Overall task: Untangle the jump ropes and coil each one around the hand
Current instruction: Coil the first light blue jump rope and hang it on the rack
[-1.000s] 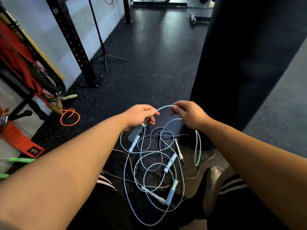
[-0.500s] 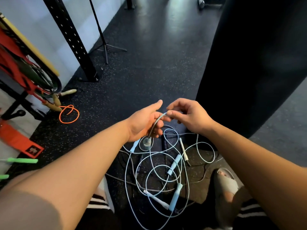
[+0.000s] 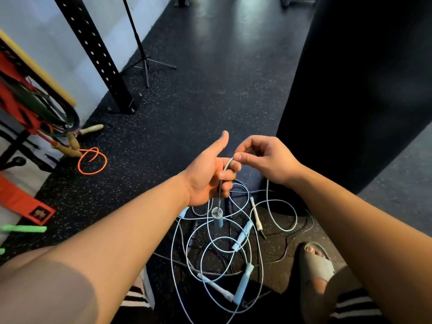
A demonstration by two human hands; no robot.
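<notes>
The pale blue jump rope [image 3: 220, 185] in work runs up from its handle [image 3: 218, 219], which hangs just below your left hand [image 3: 205, 178], across the curled fingers and on to your right hand [image 3: 264, 160]. The long axis of this held section is near vertical, leaning toward the right hand at the top.

Left hand: thumb raised, fingers curled round the cord. Right hand: thumb and forefinger pinch the cord just beside the left forefinger, with the other fingers loosely bent.

From the pinch, the free length drops below the right wrist into the tangle [image 3: 222, 256] on the floor [image 3: 210, 90], directly beneath both hands. Judged from this layout, each wrap must come from the right and below, so the right hand feeds and the left hand serves as the former. Expect the crossed loops and other handles to snag.

No container is in use. The rack [image 3: 28, 106] at the floor's left edge holds coloured bands. An orange rope [image 3: 92, 161] lies near it, a dark punching bag [image 3: 350, 90] stands at the right, and a sandal [image 3: 315, 265] rests near the tangle
</notes>
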